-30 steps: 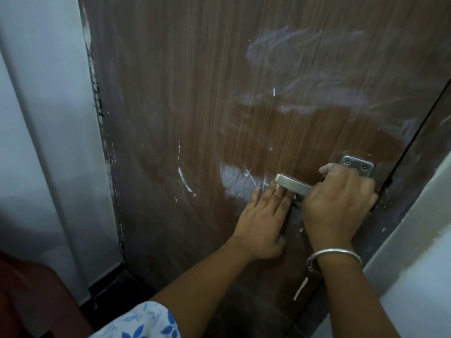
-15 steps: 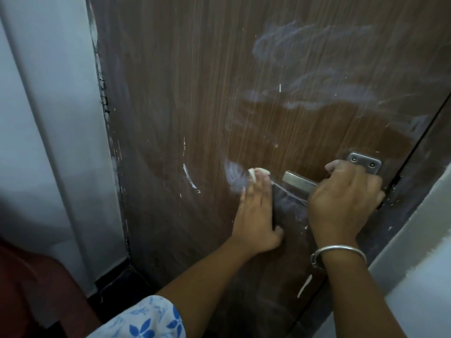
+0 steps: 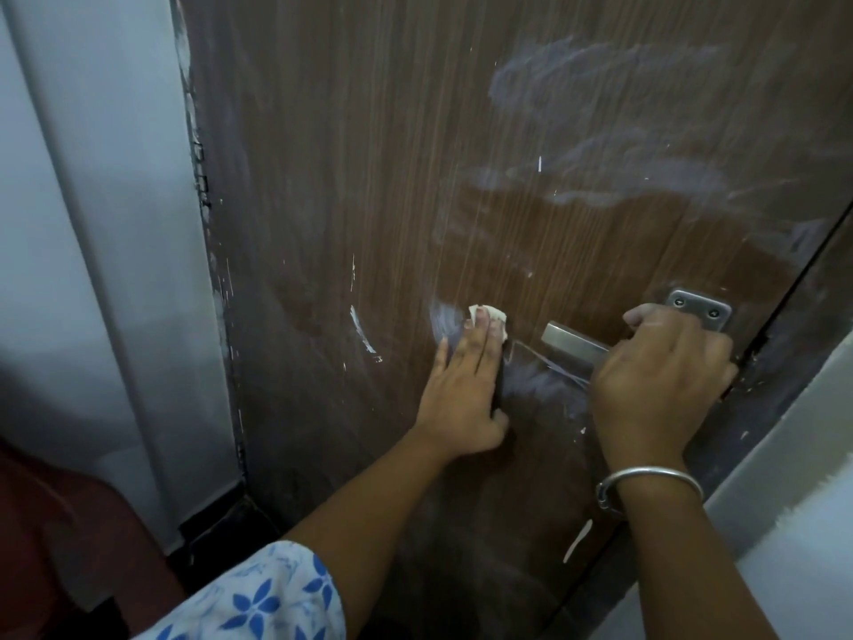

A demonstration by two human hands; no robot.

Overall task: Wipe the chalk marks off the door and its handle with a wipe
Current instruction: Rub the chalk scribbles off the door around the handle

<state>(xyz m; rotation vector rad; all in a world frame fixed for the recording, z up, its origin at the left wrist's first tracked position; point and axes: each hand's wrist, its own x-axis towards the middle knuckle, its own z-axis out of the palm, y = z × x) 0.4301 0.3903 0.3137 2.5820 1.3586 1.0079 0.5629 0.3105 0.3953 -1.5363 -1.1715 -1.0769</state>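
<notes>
Under the flat fingers of the left hand [image 3: 461, 390], one wipe [image 3: 489, 316] is pressed to the door [image 3: 369, 154], its edge showing past the fingertips. This hand has slid left from beneath the handle's tip onto a chalk smear [image 3: 441, 316], so that patch is now being cleared. Right of it, the right hand [image 3: 660, 376] grips the one handle [image 3: 572, 341]. Above both hands, one broad chalk cloud [image 3: 600, 131] is left to wipe.

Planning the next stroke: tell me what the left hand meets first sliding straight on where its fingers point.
The left hand, pressing the wipe flat, points up the door, slightly right. Ahead lies cleaner wood, then probably the broad chalk smear; the handle sits off right.
</notes>
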